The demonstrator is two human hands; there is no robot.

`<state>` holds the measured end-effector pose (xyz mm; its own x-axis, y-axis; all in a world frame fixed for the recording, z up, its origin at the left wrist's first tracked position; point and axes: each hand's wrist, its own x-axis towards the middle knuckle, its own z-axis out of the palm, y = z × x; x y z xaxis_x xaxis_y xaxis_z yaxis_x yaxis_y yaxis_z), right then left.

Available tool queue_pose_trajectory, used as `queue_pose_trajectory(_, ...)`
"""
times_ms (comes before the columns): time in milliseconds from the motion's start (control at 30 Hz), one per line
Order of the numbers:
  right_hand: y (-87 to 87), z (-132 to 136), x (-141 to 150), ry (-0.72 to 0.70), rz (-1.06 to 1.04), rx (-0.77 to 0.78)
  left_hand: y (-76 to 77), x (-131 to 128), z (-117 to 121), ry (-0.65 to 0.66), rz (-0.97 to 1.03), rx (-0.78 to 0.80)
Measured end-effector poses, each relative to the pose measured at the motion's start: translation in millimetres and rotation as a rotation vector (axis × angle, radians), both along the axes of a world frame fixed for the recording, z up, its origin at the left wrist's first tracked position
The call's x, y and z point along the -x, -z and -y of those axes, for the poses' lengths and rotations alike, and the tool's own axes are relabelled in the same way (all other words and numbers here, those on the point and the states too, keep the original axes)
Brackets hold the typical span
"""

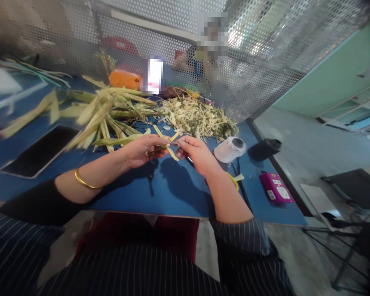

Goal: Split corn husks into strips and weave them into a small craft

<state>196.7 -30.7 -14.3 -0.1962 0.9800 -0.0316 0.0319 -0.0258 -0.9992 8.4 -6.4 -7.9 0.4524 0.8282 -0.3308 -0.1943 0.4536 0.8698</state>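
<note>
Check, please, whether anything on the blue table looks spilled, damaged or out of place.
The loose heap of pale scraps spreads untidily across the back of the blue table, beside long leaves, though these may simply be trimmings. I see nothing clearly damaged.

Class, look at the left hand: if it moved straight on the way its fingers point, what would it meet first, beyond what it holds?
Most likely the fingertips of the right hand, just past the crossed strips in the left hand; depth is hard to judge.
</note>
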Motion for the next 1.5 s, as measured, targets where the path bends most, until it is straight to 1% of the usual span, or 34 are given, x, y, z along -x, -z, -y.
queue_pose_trajectory(67, 1.4, 0, 1, -0.017, -0.100, 0.073, 0.7, 0, 0, 0.007, 0.011, 0.002)
queue_pose_trajectory(133, 1.8, 0, 2, -0.031, -0.182, 0.114, 1.9, 0, 0, 0.017, 0.023, -0.002)
queue_pose_trajectory(233, 0.6, 1, 0, -0.065, -0.215, 0.130, 2.6, 0, 0, 0.024, 0.009, -0.013)
queue_pose_trajectory(300, -1.3, 1, -2, -0.075, -0.157, 0.096, 1.8, 0, 0, 0.020, 0.003, -0.018)
queue_pose_trajectory(400, -6.3, 2, -8, -0.085, 0.019, 0.035, -0.6, 0, 0, 0.015, 0.008, -0.038)
queue_pose_trajectory(500, -11.6, 3, -13, -0.163, 0.163, -0.031, -1.5, -1, 0, 0.024, 0.000, -0.076)
queue_pose_trajectory(567, -12.9, 4, -15, -0.187, 0.190, -0.061, -0.7, 0, -1, 0.032, -0.002, -0.094)
queue_pose_trajectory(633, -11.1, 3, -14, -0.155, 0.144, -0.041, 0.6, 0, -2, 0.040, -0.001, -0.109)
queue_pose_trajectory(767, -2.5, 1, -6, -0.080, -0.071, 0.099, 2.6, 2, -2, 0.046, 0.014, -0.112)
queue_pose_trajectory(833, 0.6, 1, -1, -0.088, -0.123, 0.107, 3.4, 2, -3, 0.056, 0.032, -0.090)
queue_pose_trajectory(900, 2.5, 1, 3, -0.137, -0.114, 0.073, 3.9, 3, -3, 0.080, 0.041, -0.074)
queue_pose_trajectory(967, 4.0, 1, 6, -0.140, -0.071, 0.024, 3.8, 2, -3, 0.091, 0.034, -0.064)
queue_pose_trajectory(1000, 4.6, 0, 7, -0.107, -0.040, -0.012, 3.4, 2, -3, 0.091, 0.030, -0.055)
queue_pose_trajectory(1100, 4.9, 0, 8, 0.060, 0.105, -0.132, 1.2, 1, -2, 0.069, 0.035, -0.011)
queue_pose_trajectory(1133, 4.3, 0, 7, 0.092, 0.150, -0.166, 0.2, 1, -2, 0.064, 0.039, 0.005)
queue_pose_trajectory(1200, 2.6, 0, 6, 0.105, 0.187, -0.216, -1.6, 1, -2, 0.058, 0.043, 0.033)
queue_pose_trajectory(1233, 2.0, 0, 5, 0.094, 0.170, -0.223, -2.3, 1, -2, 0.059, 0.041, 0.042)
queue_pose_trajectory(1300, 1.6, 0, 4, 0.061, 0.079, -0.189, -3.3, 1, -2, 0.069, 0.036, 0.056)
queue_pose_trajectory(1500, 3.2, -2, 4, 0.012, -0.244, 0.072, -2.7, 1, -3, 0.062, 0.048, 0.063)
